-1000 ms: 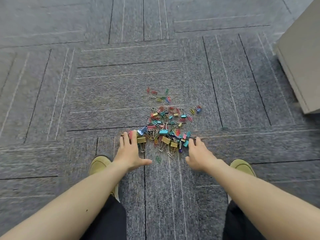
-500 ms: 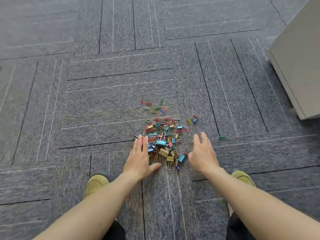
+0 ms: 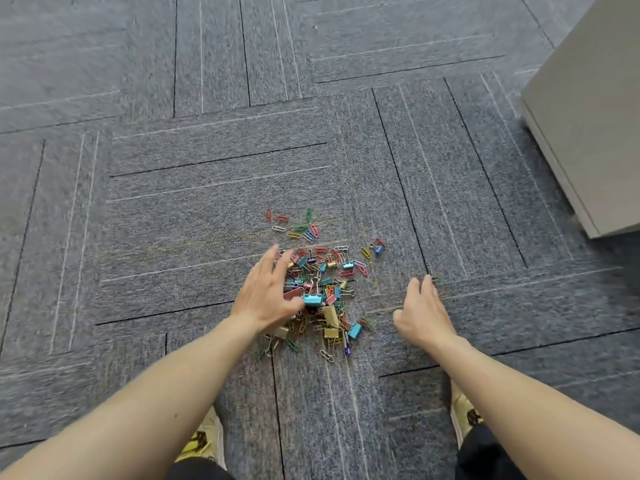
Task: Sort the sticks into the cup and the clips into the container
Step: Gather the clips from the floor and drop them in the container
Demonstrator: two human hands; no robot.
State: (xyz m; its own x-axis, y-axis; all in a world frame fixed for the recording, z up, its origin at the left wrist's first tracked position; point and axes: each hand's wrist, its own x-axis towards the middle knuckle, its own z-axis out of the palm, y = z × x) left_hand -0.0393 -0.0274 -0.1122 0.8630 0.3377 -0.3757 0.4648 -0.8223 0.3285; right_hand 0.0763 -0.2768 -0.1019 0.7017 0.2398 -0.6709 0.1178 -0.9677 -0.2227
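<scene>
A pile of coloured binder clips and paper clips (image 3: 322, 289) lies on the grey carpet. A smaller scatter of paper clips (image 3: 294, 225) sits just beyond it. My left hand (image 3: 268, 292) reaches over the pile's left side with fingers spread, its thumb touching a teal binder clip (image 3: 313, 299). My right hand (image 3: 420, 311) hovers over bare carpet to the right of the pile, fingers extended, holding nothing. No sticks, cup or container are in view.
A beige cabinet (image 3: 595, 116) stands at the upper right. My two shoes (image 3: 202, 439) (image 3: 465, 412) rest on the carpet (image 3: 173, 220) near the bottom, either side of the pile.
My left hand has moved forward and right, onto the pile. My right hand has shifted right, away from the clips. The camera has tilted down, so the pile sits lower in view.
</scene>
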